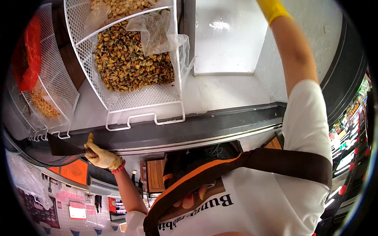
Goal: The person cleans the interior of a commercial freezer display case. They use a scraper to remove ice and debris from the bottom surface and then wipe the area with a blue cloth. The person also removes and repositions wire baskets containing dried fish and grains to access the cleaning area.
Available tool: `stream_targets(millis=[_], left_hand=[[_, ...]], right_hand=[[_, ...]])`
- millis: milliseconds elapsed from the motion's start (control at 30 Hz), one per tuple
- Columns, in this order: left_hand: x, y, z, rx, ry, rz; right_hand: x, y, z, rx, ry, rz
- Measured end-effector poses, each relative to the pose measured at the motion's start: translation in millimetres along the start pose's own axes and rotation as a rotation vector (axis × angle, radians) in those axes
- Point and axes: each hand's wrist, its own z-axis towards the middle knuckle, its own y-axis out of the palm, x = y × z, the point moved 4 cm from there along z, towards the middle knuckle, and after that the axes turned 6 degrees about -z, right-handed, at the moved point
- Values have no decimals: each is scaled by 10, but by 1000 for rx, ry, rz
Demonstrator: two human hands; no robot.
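Note:
My left hand (100, 155), in a pale glove with a red beaded bracelet at the wrist, grips the handle of a scraper with a wide dark blade (63, 146). It is over the dark front ledge (206, 125) of a display case, with the blade pointing left. My right arm reaches up across the case's white interior (233, 88). Only the yellow glove's cuff (274, 11) shows; the hand itself lies beyond the top edge. Between my arms is a flat white panel (227, 44) with a shiny spot of glare.
A white wire mesh basket (141, 98) holds dried mussels (133, 65) in clear plastic, with pale dried pieces (124, 7) behind. Farther left, another mesh basket (56, 70) carries a red plastic bag (31, 56) and small dried shrimp-like food (44, 104). A dark strap crosses my chest.

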Motion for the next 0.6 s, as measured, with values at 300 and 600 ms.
stream_targets(millis=[300,600], left_hand=[[-19,114,-59,-80,-45,-27],[-74,198,-28,-122,22,-14]], right_hand=[[-901,313,-2547,-539,-187,338],[-878,605,-3338,-1232,372,393]])
